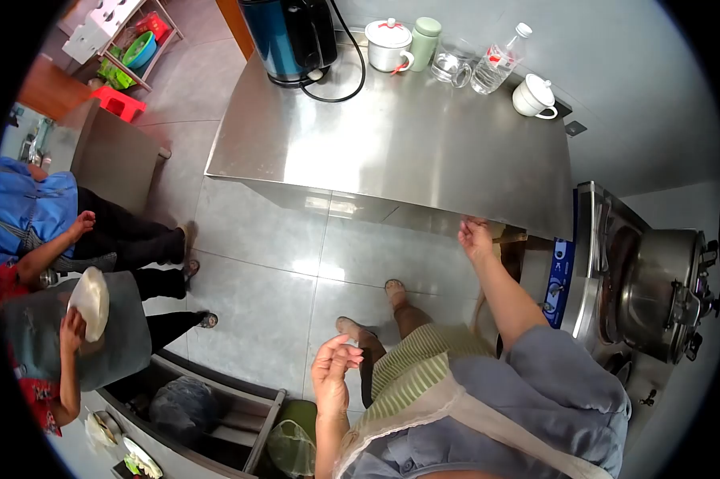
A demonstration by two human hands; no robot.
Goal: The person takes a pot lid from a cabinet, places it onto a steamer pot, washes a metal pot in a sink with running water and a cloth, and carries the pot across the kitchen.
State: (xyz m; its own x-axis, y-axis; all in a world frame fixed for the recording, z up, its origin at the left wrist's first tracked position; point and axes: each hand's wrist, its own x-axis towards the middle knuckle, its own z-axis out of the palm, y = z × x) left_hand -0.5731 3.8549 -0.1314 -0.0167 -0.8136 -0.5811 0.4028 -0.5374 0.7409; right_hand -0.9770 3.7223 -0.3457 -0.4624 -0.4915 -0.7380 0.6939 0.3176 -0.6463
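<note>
My left hand [333, 369] is raised over the floor in front of my apron [412, 383]. Its fingers are loosely bent and somewhat apart, with nothing visible in them. My right hand [476, 238] reaches to the front edge of the steel counter [376, 144], its fingers curled in just under the edge. Whatever those fingers grip, if anything, is hidden. Beside the right hand, under the counter, there is a yellowish-brown thing [510, 235] that I cannot make out.
An electric kettle [288, 40], lidded mugs [388, 46], a green canister [425, 44] and a water bottle [497, 62] line the counter's back. A large pot [659, 291] stands on the stove at right. At left are co-workers, one holding a white plate [93, 303]; a bin [294, 439] stands below.
</note>
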